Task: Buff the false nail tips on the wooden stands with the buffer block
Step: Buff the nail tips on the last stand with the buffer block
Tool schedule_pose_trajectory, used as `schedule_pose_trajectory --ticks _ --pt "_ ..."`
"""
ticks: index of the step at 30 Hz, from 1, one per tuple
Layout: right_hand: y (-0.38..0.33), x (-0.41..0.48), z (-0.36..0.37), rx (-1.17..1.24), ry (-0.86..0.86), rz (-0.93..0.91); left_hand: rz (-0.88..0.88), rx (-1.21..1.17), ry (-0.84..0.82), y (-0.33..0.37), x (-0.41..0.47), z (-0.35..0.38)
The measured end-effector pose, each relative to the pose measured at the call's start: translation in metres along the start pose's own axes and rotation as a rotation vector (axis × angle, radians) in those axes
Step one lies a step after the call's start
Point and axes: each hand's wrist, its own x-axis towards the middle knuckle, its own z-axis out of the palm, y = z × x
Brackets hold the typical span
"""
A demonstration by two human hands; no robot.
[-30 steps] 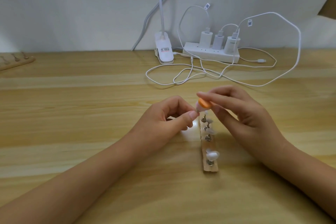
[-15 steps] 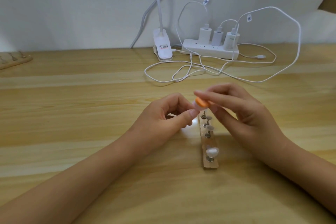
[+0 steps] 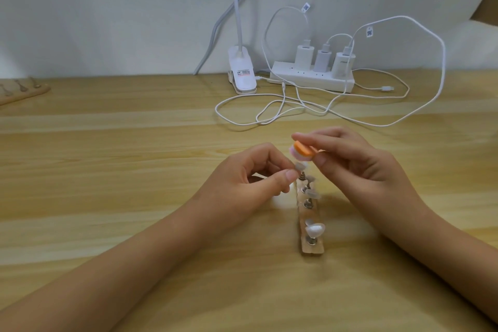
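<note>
Now right hand (image 3: 358, 167) pinches buffer block (image 3: 385, 150), left hand (image 3: 242, 183) nail tip (image 3: 379, 167); lamp label (image 3: 244, 73) illegible.

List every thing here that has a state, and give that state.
left hand, pinches the far nail tip.
right hand, holds the buffer block.
buffer block, raised over the far nail tip; contact unclear.
far nail tip, on its post.
near nail tip, on its post, untouched.
wooden stand, flat on the table.
power strip, three chargers plugged in.
second stand, far left, posts appear bare.
</note>
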Motion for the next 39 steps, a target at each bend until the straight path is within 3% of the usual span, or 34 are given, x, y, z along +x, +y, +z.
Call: schedule_pose_trajectory --ticks 3,7,14,18,21,25,39 --pt "-0.003 0.000 -0.001 0.075 -0.002 -0.013 -0.014 -0.012 0.009 -0.001 0.001 -0.001" --pt "-0.001 -0.004 0.000 -0.125 -0.065 -0.112 -0.012 0.040 0.019 0.001 0.000 -0.001" --pt "0.002 -0.004 0.001 -0.235 -0.079 -0.233 -0.008 0.054 0.026 0.002 -0.001 0.000" --pt "0.006 -0.001 -0.001 -0.207 -0.032 -0.150 -0.013 0.044 0.033 0.001 0.000 0.000" --pt "0.004 -0.003 0.002 -0.213 -0.062 -0.213 0.002 0.040 0.031 0.002 0.001 0.000" --pt "0.008 0.000 -0.001 -0.140 -0.037 -0.113 -0.001 0.041 0.040 -0.001 0.001 -0.001" --pt "0.007 -0.001 -0.003 -0.178 -0.022 -0.126 0.005 0.005 0.048 -0.003 0.002 -0.002"
